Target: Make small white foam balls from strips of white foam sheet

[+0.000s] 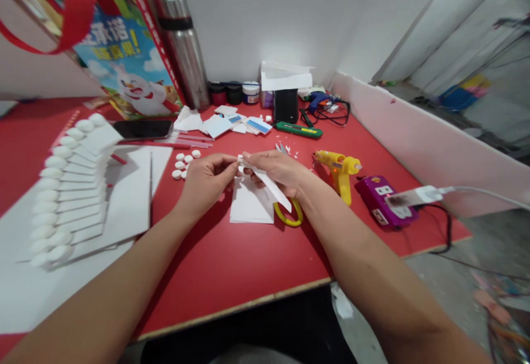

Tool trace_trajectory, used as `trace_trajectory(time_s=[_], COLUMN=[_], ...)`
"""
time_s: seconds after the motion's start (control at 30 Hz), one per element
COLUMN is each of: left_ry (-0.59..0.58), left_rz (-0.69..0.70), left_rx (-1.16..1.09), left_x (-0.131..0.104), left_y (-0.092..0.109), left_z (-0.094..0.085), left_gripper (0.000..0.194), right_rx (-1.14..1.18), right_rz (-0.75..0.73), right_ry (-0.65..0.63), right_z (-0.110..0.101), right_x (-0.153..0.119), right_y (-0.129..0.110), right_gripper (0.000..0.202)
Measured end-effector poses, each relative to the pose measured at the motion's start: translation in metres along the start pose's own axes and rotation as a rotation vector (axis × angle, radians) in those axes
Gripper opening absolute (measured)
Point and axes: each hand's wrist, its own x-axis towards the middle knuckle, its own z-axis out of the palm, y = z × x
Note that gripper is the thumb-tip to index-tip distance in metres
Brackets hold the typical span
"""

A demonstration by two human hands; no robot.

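Note:
Both hands meet over the middle of the red table. My right hand [275, 170] is closed round a white paper strip [269, 185], which slants down to the right out of its fingers. My left hand [211, 179] pinches at the strip's left end; what sits between its fingertips is too small to make out. Beneath them lie white sheets [252, 204] and scissors [293, 220] with yellow handles, partly covered by my right hand. Several white round pieces [179, 165] lie beside my left hand.
A stepped white card model [80, 187] stands at the left. Behind are a bag [136, 77], steel flask [184, 54], phone [143, 128] and green cutter [298, 130]. A yellow glue gun [340, 168] and purple power strip [383, 201] lie right.

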Motion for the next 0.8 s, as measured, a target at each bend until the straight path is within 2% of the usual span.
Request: trace_trajectory(time_s=[0.2, 0.37, 0.57, 0.7, 0.8], left_ry=[-0.004, 0.020, 0.048, 0.047, 0.074], left_rz=[-0.055, -0.065, -0.060, 0.073, 0.270], left_rx=[-0.065, -0.106, -0.047, 0.164, 0.414], left_x=[0.001, 0.001, 0.001, -0.002, -0.004], left_y=[0.000, 0.000, 0.002, 0.000, 0.000], left_z=[0.001, 0.002, 0.002, 0.000, -0.001], left_gripper=[0.012, 0.011, 0.012, 0.016, 0.020], right_rx=[-0.193, -0.411, -0.548, -0.531, -0.622], right_rz=[-0.105, -0.316, -0.492, -0.485, -0.525], right_ry=[0.061, 0.208, 0.177, 0.273, 0.347], right_z=[0.000, -0.004, -0.005, 0.001, 0.007], right_x=[-0.002, 0.009, 0.016, 0.012, 0.008], right_y=[0.002, 0.013, 0.020, 0.018, 0.017], right_gripper=[0.019, 0.016, 0.013, 0.013, 0.014])
